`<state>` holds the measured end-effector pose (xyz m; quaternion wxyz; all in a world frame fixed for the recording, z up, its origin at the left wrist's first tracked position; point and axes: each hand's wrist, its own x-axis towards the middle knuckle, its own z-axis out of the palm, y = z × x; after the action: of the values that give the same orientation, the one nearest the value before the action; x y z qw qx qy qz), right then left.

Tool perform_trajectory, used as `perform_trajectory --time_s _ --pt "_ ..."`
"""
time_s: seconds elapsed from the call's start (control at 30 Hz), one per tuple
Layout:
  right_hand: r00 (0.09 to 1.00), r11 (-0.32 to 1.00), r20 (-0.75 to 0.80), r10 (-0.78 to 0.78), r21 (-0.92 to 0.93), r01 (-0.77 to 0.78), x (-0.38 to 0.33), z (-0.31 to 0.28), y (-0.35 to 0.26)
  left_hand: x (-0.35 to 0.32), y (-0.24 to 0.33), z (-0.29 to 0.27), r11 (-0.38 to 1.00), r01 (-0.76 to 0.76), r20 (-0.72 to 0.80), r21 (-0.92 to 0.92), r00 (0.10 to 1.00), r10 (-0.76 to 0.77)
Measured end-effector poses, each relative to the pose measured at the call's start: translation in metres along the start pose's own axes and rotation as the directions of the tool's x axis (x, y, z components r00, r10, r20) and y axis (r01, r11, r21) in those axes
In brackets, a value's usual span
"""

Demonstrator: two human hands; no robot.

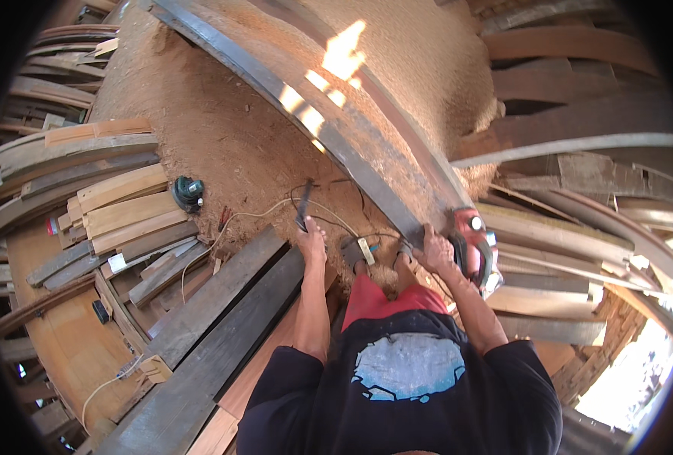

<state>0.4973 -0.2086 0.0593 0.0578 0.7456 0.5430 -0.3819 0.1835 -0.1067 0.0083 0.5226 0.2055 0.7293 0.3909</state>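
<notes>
My left hand (313, 236) is closed round the handle of a dark hammer (304, 203), which points away from me above the sawdust-covered ground. With my right hand (436, 252) I grip the near end of a long grey wooden beam (359, 171). The beam slants away to the far left, with patches of sunlight across its middle. Just right of that hand sits a red and black power tool (473, 243), partly hidden by the hand and forearm. A second long brown beam (404, 129) runs alongside the first, with sawdust between them.
Wide dark planks (222, 334) lie at my near left. Beyond them are stacked short boards (128, 208) and a green power tool (188, 194). A pale cord (234, 224) curls across the ground to a socket strip (367, 251) by my feet. Timber piles (564, 227) line the right.
</notes>
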Motion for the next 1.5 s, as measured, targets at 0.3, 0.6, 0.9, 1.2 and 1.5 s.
perform_trajectory --time_s 0.3,0.6,0.9,1.2,1.5 --pt "0.82 0.98 -0.54 0.19 0.158 -0.123 -0.076 -0.055 0.046 -0.033 -0.001 0.102 0.98 -0.071 0.259 0.184 0.966 0.021" --pt "0.803 0.892 -0.425 0.417 0.363 -0.271 -0.091 0.009 0.15 -0.014 -0.055 0.144 0.935 -0.25 0.371 0.252 0.917 0.146" --pt "0.964 0.443 -0.09 0.249 0.896 -0.031 -0.059 -0.002 0.189 -0.034 -0.039 0.139 0.832 -0.274 0.292 0.483 0.946 0.142" --pt "0.973 0.69 -0.232 -0.002 0.704 0.169 -0.088 -0.082 0.118 -0.09 -0.051 0.125 0.936 -0.155 0.217 0.317 0.972 0.087" --pt "0.956 0.542 -0.047 -0.288 0.815 0.204 -0.112 -0.081 0.073 -0.12 -0.208 0.073 0.937 0.172 0.292 0.303 0.919 -0.263"
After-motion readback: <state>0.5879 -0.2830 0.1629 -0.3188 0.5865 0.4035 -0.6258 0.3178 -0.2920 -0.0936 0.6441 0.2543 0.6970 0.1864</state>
